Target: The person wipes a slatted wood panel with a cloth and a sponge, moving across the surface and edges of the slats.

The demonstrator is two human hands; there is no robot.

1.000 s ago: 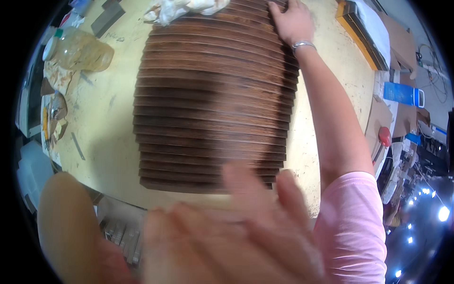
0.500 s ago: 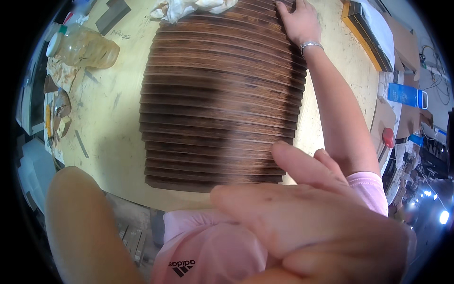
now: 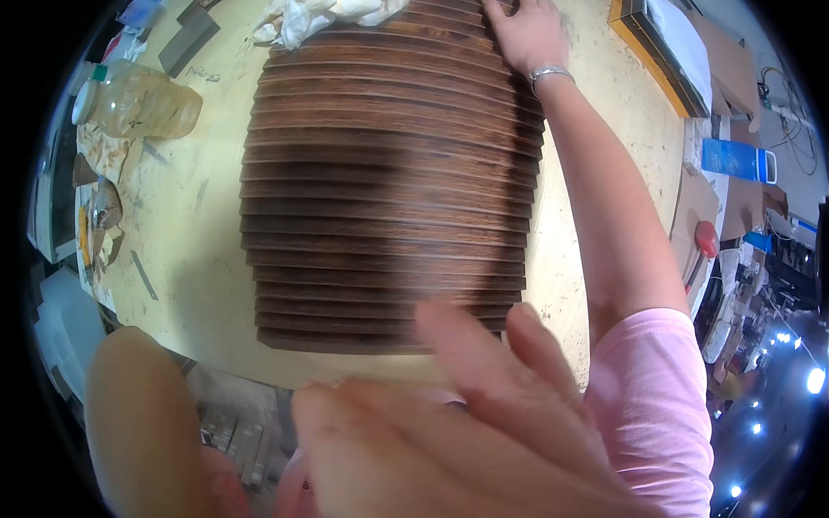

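A row of dark brown, wood-grained slats (image 3: 389, 186) lies side by side on the pale table (image 3: 194, 233), overlapping in steps. At the far right end of the slats, my right hand (image 3: 533, 39) rests with thumb and fingers apart; the upper edge cuts off some fingertips. My left hand (image 3: 466, 414) is raised close to the camera at bottom centre, blurred, its fingers apart and nothing visible in them. The bent left arm (image 3: 134, 414) shows at lower left. A crumpled white cloth (image 3: 324, 19) lies on the far end of the slats.
A clear jar (image 3: 151, 102) of yellowish liquid lies left of the slats, beside a stained rag (image 3: 104, 148). Grey strips (image 3: 188, 41) lie behind it. At right are an orange-edged box (image 3: 658, 60), a blue container (image 3: 734, 161) and a red-handled tool (image 3: 706, 239).
My left hand has turned and moved leftward, its fingers now pointing more upward. The whole scene has shifted slightly left in the view. My right hand stays on the slats.
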